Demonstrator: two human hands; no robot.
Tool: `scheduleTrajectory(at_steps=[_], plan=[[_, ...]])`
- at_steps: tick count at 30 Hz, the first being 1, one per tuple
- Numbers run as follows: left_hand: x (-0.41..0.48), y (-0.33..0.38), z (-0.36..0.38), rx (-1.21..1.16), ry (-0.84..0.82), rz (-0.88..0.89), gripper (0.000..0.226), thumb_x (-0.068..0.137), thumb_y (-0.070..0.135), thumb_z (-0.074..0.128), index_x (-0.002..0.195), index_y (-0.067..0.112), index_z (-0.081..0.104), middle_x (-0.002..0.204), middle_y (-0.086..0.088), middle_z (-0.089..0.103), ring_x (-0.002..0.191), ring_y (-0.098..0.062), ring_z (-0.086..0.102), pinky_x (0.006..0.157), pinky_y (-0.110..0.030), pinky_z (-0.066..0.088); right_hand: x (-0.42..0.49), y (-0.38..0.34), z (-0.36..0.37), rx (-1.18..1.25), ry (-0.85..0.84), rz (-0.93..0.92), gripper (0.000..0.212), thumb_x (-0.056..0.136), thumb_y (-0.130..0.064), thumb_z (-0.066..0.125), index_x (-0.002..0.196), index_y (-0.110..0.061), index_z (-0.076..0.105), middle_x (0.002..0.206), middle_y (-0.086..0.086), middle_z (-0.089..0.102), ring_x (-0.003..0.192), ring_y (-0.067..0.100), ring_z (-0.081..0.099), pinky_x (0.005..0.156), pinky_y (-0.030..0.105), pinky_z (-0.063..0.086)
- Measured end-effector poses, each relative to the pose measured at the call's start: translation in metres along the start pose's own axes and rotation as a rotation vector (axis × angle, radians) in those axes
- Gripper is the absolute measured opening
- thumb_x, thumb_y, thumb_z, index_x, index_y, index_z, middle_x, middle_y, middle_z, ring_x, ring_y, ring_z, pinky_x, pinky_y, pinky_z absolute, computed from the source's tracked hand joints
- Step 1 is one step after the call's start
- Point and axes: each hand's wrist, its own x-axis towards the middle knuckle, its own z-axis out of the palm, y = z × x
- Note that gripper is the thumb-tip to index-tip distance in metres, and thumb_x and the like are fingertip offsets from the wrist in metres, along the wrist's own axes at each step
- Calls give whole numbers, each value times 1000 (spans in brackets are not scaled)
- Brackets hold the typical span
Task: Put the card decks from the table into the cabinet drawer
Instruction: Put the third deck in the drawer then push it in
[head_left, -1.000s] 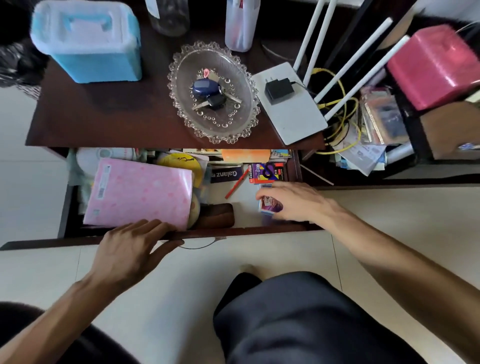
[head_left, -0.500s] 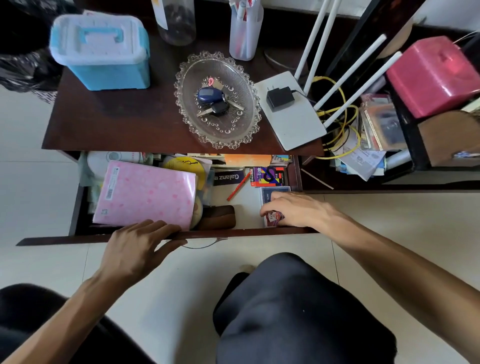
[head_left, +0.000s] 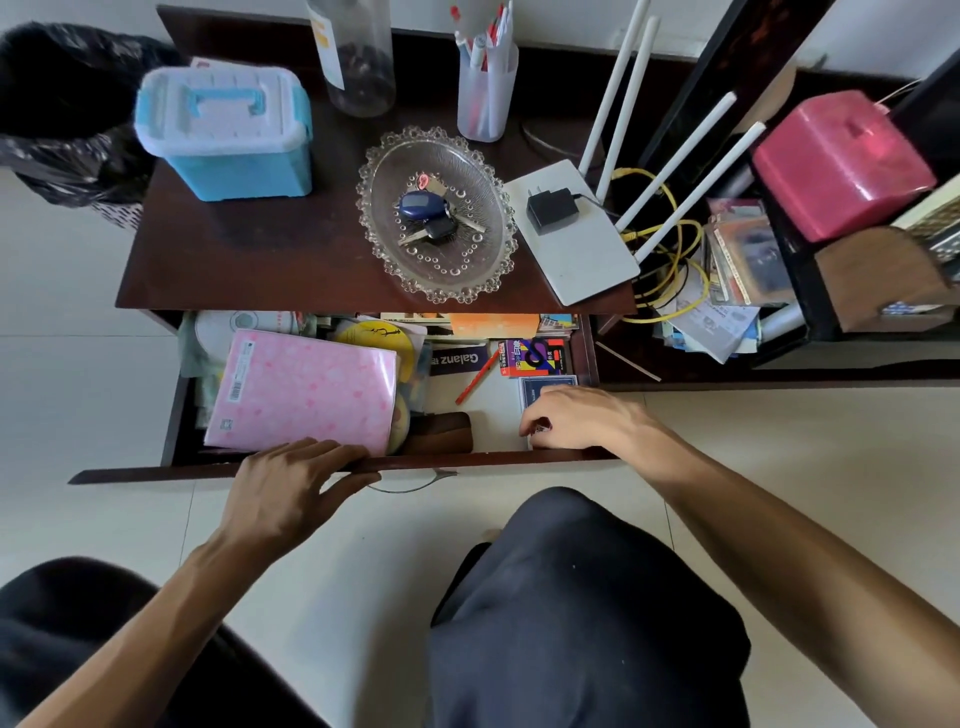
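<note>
The cabinet drawer (head_left: 467, 460) is pulled out under the dark table top (head_left: 249, 260). My right hand (head_left: 582, 418) is inside its right end, fingers curled down over a card deck (head_left: 538, 429) that lies on the drawer floor near the front; only a corner of that deck shows. Just behind my fingers lies a blue-backed card deck (head_left: 543, 389), and behind that a colourful card box (head_left: 532, 357). My left hand (head_left: 291, 480) rests on the drawer's front rim, fingers over the top edge and thumb near the metal handle (head_left: 415, 486).
The drawer's left half holds a pink booklet (head_left: 306, 389), discs, a red pencil (head_left: 475, 376) and a brown case (head_left: 441, 431). On the table stand a blue box (head_left: 223, 135), a glass dish with keys (head_left: 436, 213), a pen cup (head_left: 485, 88) and a white router (head_left: 576, 234). My knee is below.
My right hand has slid toward the drawer front with the deck under it, which uncovered the blue-backed deck behind. My left hand stays on the drawer rim. The view has tilted up slightly.
</note>
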Motion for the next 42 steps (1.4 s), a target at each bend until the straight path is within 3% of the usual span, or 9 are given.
scheduleTrajectory(at_steps=[6, 10, 13, 16, 20, 27, 31, 35, 42], plan=[[3, 4, -12, -30, -60, -37, 50, 84, 71, 41, 89, 35, 75, 71, 14, 73, 60, -15, 68, 46, -22, 39, -17, -2, -1, 148, 79, 93, 35, 102, -30, 56, 136, -28, 65, 138, -3, 64, 121, 21, 61, 95, 33, 48], [0, -9, -27, -149, -196, -128, 35, 82, 65, 57, 98, 38, 73, 89, 20, 77, 74, -10, 72, 56, -26, 53, -45, 1, 1, 300, 271, 128, 37, 100, -33, 61, 135, -24, 63, 127, 2, 67, 108, 18, 67, 77, 21, 49], [-14, -28, -44, -163, -179, -214, 32, 80, 58, 64, 98, 35, 76, 92, 18, 78, 79, -11, 74, 64, -29, 56, -76, 7, 5, 293, 378, 229, 29, 93, -55, 59, 109, -34, 70, 103, -7, 70, 81, 0, 60, 60, 19, 40], [-32, -46, -63, -152, -127, -323, 26, 83, 47, 69, 99, 29, 79, 94, 10, 79, 83, -18, 75, 72, -35, 58, -107, 14, 18, 260, 523, 475, 44, 83, -77, 48, 100, -39, 65, 96, -14, 63, 82, 13, 54, 70, 32, 41], [-59, -59, -73, -207, 90, -664, 28, 90, 36, 65, 105, 16, 77, 114, -8, 75, 86, -34, 72, 82, -43, 53, -135, 13, 50, 533, 619, 675, 54, 80, -79, 51, 115, -39, 56, 98, -10, 62, 86, 17, 56, 75, 38, 43], [-78, -45, -62, -544, 221, -1145, 73, 88, 47, 65, 151, 27, 33, 161, -6, 29, 144, -28, 36, 113, -45, 35, -130, -21, 93, 1210, 691, 690, 62, 85, -58, 68, 125, -16, 45, 92, -2, 64, 76, 12, 65, 56, 27, 49], [-67, -43, -58, -1107, 369, -1427, 90, 89, 30, 69, 157, 21, 10, 160, -16, 26, 126, -34, 54, 106, -42, 44, -107, -25, 89, 1383, 672, 626, 52, 92, -56, 61, 121, -12, 55, 93, -6, 68, 61, 6, 68, 34, 7, 41], [-63, -41, -53, -1515, 362, -1455, 40, 94, 24, 62, 130, 7, 54, 140, -25, 48, 108, -36, 65, 87, -41, 54, -95, -26, 92, 1539, 685, 555, 48, 95, -46, 65, 123, -8, 56, 103, 3, 73, 58, -6, 70, 40, 7, 46], [-65, -37, -42, -1591, 392, -1310, 20, 98, 21, 56, 112, 7, 61, 113, -17, 59, 109, -36, 66, 91, -40, 57, -97, -30, 104, 1544, 725, 452, 40, 98, -34, 63, 124, -6, 52, 105, 2, 73, 71, -4, 74, 49, 9, 52]])
